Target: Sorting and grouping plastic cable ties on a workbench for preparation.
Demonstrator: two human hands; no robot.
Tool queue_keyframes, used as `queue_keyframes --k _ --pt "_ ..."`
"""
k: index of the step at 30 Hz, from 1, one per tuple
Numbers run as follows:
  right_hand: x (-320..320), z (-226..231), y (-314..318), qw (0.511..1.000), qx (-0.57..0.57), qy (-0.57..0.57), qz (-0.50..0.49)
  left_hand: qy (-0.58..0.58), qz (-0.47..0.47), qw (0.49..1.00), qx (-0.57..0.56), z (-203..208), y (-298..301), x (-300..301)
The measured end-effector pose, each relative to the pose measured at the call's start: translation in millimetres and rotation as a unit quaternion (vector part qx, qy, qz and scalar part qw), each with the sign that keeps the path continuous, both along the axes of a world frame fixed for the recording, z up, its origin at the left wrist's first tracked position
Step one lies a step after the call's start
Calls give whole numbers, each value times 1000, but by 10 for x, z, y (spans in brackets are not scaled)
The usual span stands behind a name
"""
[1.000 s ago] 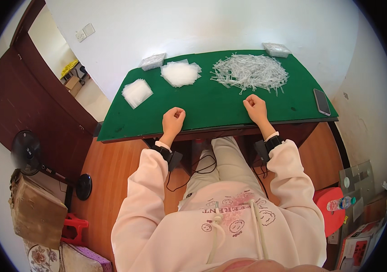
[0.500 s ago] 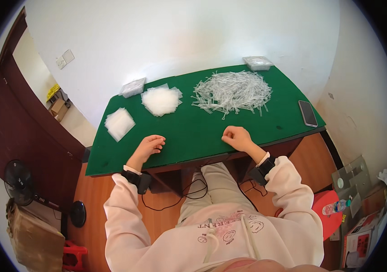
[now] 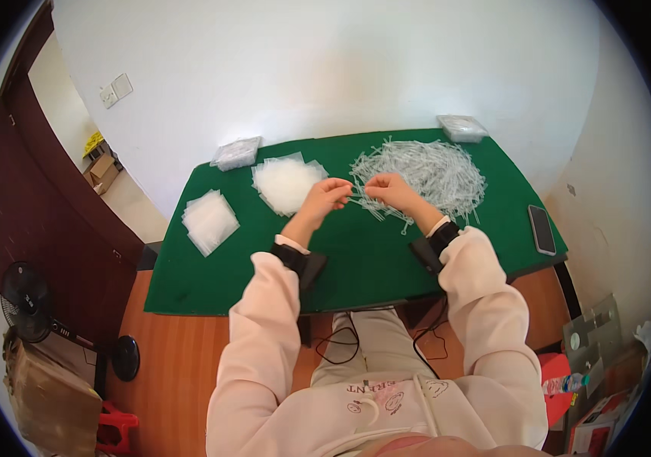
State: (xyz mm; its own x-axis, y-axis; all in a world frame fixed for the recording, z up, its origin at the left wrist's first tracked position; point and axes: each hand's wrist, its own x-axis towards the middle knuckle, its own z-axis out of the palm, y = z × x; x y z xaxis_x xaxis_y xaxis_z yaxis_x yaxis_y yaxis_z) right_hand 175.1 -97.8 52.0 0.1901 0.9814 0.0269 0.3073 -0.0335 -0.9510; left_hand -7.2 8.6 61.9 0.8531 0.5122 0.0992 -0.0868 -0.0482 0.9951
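A broad heap of thin clear plastic sticks (image 3: 436, 171), several with small looped ends, lies on the green-covered table (image 3: 371, 266). At its left edge my right hand (image 3: 391, 190) has thumb and fingers drawn together in a pinch. Just left of it, my left hand (image 3: 325, 201) is closed too, its fingertips facing the right hand across a small gap. Anything in either set of fingers is too small and thin to make out. Beside the left hand lies a pile of clear plastic bags (image 3: 286, 185). A smaller stack of such bags (image 3: 210, 222) sits farther left.
Clear plastic boxes stand along the wall, one at back left (image 3: 236, 154) and one at back right (image 3: 462, 129). A phone (image 3: 542, 230) lies near the right edge. Black straps with devices circle both wrists, and cables (image 3: 340, 343) hang below the table. A fan (image 3: 27, 301) stands at left.
Both hands have moved from the table's front forward to the left edge of the stick heap and come close together. The view has shifted slightly.
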Motion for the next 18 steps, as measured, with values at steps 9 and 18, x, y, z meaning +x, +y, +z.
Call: queue_keyframes --k 9,18 --pt "66 -387 203 903 302 193 -236 138 132 907 376 -699 619 387" --pt "72 -510 126 933 245 104 -242 201 73 835 507 -591 440 368"
